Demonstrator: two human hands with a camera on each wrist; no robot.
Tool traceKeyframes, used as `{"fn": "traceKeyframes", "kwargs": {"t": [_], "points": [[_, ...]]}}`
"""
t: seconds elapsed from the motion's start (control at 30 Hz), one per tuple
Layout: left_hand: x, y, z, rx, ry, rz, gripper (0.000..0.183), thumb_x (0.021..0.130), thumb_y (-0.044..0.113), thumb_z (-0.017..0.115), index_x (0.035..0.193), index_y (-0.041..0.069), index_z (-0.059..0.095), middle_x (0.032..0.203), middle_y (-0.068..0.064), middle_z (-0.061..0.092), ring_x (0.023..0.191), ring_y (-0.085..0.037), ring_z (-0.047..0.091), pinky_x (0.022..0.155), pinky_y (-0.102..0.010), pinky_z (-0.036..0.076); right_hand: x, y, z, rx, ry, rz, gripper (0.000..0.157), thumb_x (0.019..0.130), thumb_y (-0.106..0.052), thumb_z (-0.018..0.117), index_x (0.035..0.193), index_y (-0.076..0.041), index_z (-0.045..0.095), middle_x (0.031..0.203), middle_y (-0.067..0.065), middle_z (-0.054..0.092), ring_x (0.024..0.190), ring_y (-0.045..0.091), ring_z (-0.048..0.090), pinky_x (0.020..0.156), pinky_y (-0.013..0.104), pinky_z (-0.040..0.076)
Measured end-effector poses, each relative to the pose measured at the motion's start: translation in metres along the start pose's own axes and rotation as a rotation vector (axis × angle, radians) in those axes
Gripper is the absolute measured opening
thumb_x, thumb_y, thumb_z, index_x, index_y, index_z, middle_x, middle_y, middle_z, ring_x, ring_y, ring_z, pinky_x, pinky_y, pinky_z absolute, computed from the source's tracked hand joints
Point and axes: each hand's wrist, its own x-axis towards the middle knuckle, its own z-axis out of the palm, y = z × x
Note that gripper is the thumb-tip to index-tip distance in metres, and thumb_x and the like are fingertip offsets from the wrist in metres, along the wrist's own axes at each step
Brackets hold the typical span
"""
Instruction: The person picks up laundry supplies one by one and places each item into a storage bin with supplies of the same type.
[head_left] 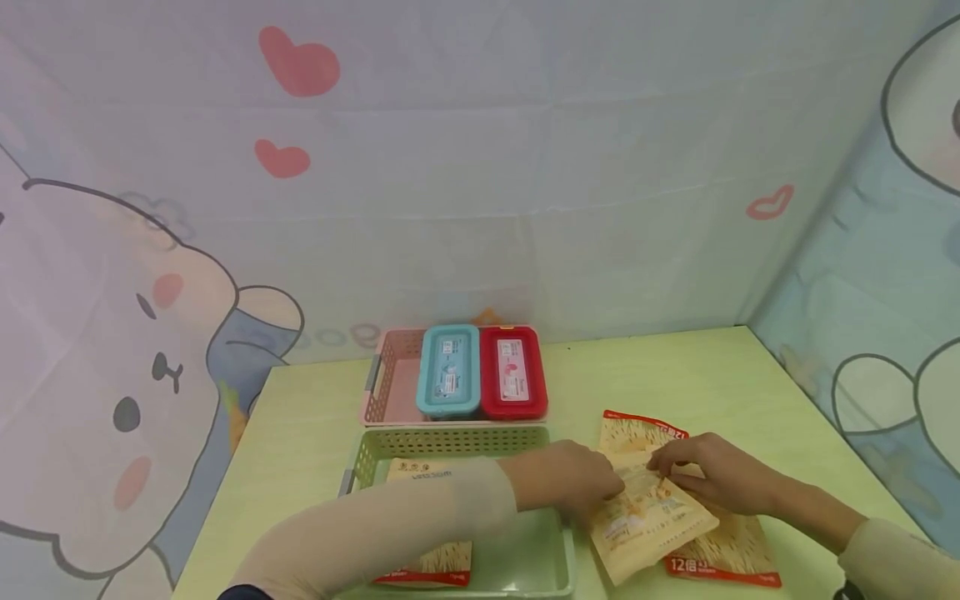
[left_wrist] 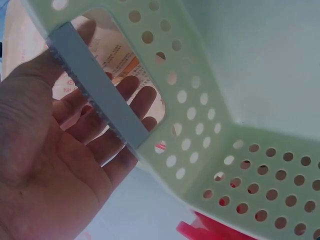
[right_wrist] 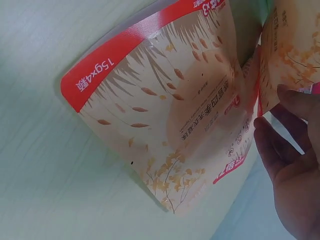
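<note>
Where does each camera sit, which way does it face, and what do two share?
Head: on the head, facing forward and down at green basket and packets; left hand, right hand, sleeves show.
Left wrist: on that wrist, facing the basket's grey handle; left hand shows.
Right wrist: on that wrist, facing packets on the table; right hand shows.
Head and left wrist share the green basket.

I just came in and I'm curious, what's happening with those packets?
A person is handling a tan packet. The right hand touches it, and the left hand is close by, beside the green basket; I can't tell if it grips anything. Red-edged packaging lies underneath. Another packet lies inside that basket, and a blue box and a red box sit in the pink basket behind.
</note>
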Motion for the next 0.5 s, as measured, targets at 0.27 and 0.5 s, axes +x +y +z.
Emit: {"fn": "traceKeyframes", "kwargs": {"t": [0.27, 0.5], "points": [[0.001, -0.001, 0.008, 0.070, 0.001, 0.010, 0.068, 0.079, 0.075, 0.079, 0.125, 0.031, 0.057, 0.109, 0.014, 0.062, 0.085, -0.005, 0.058, 0.071, -0.026, 0.053, 0.000, 0.006, -0.003, 0.170, 0.008, 0.098, 0.020, 0.108, -0.008, 0.061, 0.106, -0.025, 0.071, 0.119, 0.001, 0.076, 0.109, 0.020, 0.073, 0.086, 0.033, 0.062], [-0.004, 0.000, 0.010, 0.092, 0.076, 0.035, 0.037, 0.093, 0.061, 0.071, 0.110, 0.031, 0.057, 0.096, 0.013, 0.058, 0.075, -0.005, 0.054, 0.064, -0.026, 0.050, 0.001, 0.009, -0.005, 0.198, 0.052, 0.119, 0.018, 0.108, -0.007, 0.060, 0.115, -0.020, 0.071, 0.119, 0.002, 0.074, 0.113, 0.020, 0.070, 0.089, 0.035, 0.061]]}}
